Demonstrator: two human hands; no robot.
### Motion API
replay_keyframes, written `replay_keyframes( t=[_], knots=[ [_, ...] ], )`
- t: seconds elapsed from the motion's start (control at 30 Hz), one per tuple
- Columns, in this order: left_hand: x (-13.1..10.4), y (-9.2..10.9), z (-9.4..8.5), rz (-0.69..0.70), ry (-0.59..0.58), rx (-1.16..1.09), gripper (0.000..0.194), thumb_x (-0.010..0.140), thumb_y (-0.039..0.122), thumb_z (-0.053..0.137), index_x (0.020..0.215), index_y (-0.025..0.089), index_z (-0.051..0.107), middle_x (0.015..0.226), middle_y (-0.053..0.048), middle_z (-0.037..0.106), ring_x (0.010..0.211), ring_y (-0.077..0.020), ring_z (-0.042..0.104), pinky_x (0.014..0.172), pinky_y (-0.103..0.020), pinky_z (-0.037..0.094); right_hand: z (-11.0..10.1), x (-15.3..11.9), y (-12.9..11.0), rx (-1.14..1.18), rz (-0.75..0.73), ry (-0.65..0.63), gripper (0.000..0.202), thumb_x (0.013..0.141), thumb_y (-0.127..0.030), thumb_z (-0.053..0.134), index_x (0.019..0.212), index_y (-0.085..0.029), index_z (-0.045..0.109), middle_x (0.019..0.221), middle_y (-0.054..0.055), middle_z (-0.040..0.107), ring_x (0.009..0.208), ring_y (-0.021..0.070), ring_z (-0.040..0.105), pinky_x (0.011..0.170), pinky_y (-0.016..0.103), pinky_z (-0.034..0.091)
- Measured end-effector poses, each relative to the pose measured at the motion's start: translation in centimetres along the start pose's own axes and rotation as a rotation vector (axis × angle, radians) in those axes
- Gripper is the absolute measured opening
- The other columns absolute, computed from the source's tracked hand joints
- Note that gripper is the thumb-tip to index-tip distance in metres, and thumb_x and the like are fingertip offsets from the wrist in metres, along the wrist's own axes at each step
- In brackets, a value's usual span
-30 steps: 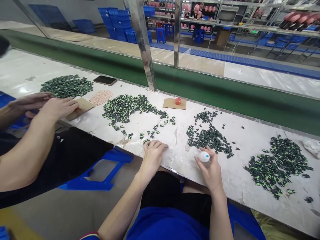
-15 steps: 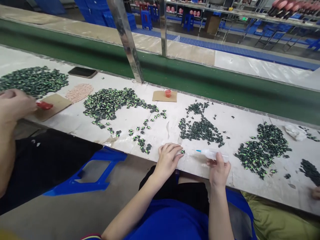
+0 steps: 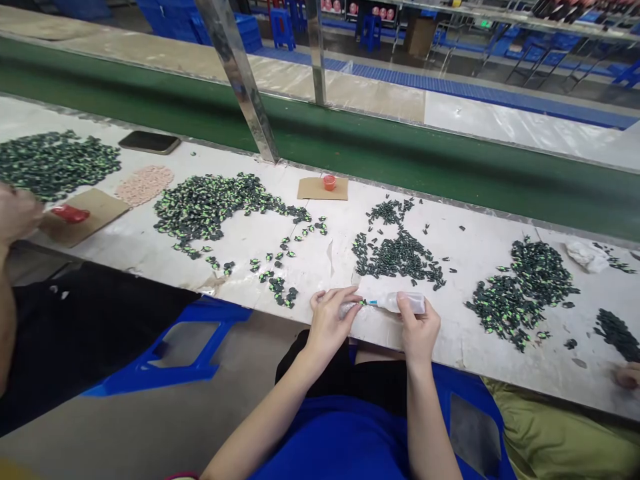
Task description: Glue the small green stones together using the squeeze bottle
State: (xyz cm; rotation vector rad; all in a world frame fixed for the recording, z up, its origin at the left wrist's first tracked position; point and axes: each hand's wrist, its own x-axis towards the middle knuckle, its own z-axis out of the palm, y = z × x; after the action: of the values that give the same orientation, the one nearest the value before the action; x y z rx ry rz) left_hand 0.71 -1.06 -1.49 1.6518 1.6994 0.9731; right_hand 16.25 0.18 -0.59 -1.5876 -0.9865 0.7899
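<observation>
My left hand (image 3: 332, 316) is closed at the table's front edge, pinching a small dark green part (image 3: 363, 303) with bright green marks between thumb and fingertips. In my right hand (image 3: 419, 328) is a translucent squeeze bottle (image 3: 411, 303) with a blue needle tip, lying nearly level. Its tip points left and meets, or almost meets, the small part; I cannot tell if they touch. Beyond my hands lies a pile of plain dark green pieces (image 3: 397, 255). To the left spreads a larger pile of green-marked parts (image 3: 210, 208), some of them scattered toward my left hand.
A red cup (image 3: 329, 182) stands on cardboard (image 3: 311, 189) at the back. Another green-marked pile (image 3: 523, 290) lies right. Co-workers' hands show at left (image 3: 17, 212) and right (image 3: 629, 375). A phone (image 3: 149, 142), pink pieces (image 3: 145, 186) and a metal post (image 3: 245, 87) are left.
My right hand has brought the squeeze bottle left, so its needle tip is now at the small part. My left hand keeps its pinch. The co-worker's hand at left has shifted toward the frame edge.
</observation>
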Motion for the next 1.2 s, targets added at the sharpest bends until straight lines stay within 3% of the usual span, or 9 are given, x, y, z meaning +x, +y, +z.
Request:
replay_keyframes(
  t=[1.2],
  knots=[
    [0.12, 0.23, -0.17, -0.028, 0.002, -0.01, 0.01, 0.079, 0.016, 0.07, 0.084, 0.025, 0.069, 0.094, 0.0, 0.076, 0.098, -0.0226, 0.068, 0.1, -0.046, 0.03, -0.01, -0.06, 0.03, 0.014, -0.001, -0.021, 0.033, 0.069, -0.049, 0.068, 0.064, -0.017, 0.061, 0.06, 0.001, 0.064, 0.059, 0.0169, 0.055, 0.054, 0.027, 0.044]
  ],
)
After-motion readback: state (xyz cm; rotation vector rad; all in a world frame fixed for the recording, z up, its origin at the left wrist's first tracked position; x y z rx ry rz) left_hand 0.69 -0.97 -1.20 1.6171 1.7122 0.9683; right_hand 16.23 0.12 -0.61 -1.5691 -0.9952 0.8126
